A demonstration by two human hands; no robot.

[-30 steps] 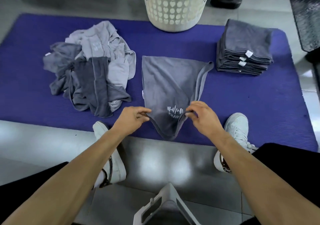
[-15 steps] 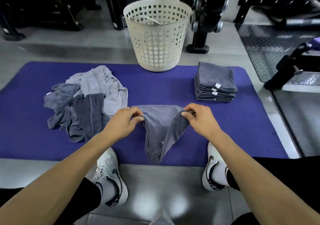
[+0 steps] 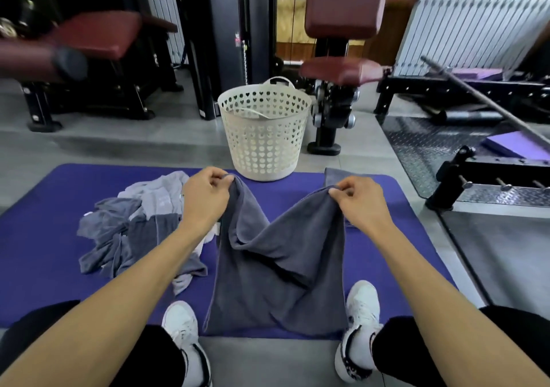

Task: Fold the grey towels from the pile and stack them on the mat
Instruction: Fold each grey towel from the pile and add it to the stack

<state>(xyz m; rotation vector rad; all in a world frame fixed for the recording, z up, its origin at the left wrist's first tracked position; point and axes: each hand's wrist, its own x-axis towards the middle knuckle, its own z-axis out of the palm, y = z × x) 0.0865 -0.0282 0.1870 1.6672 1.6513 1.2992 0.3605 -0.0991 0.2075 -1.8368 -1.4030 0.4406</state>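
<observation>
Two hands work one dark grey towel [image 3: 279, 270]. The left hand [image 3: 205, 199] pinches one top corner between curled fingers and thumb, and the right hand [image 3: 361, 200] pinches the other, so the cloth hangs slack between them, sagging in the middle, its lower edge near the near rim of the blue mat [image 3: 41, 255]. One loose pile of grey towels [image 3: 134, 226] lies on the mat's left half; how many it holds cannot be counted. One stack of folded towels [image 3: 334, 176] sits at the far right of the mat, mostly hidden behind the right hand. One cream basket [image 3: 263, 136] with heart-shaped holes stands at the mat's far edge; through the holes nothing but its own inner wall can be made out. Two white shoes [image 3: 181, 324] rest at the near edge, either side of the towel. Compared with half a second ago, both hands are higher and wider apart, the towel is lifted and spread, and the camera is tilted up, showing gym machines beyond.
</observation>
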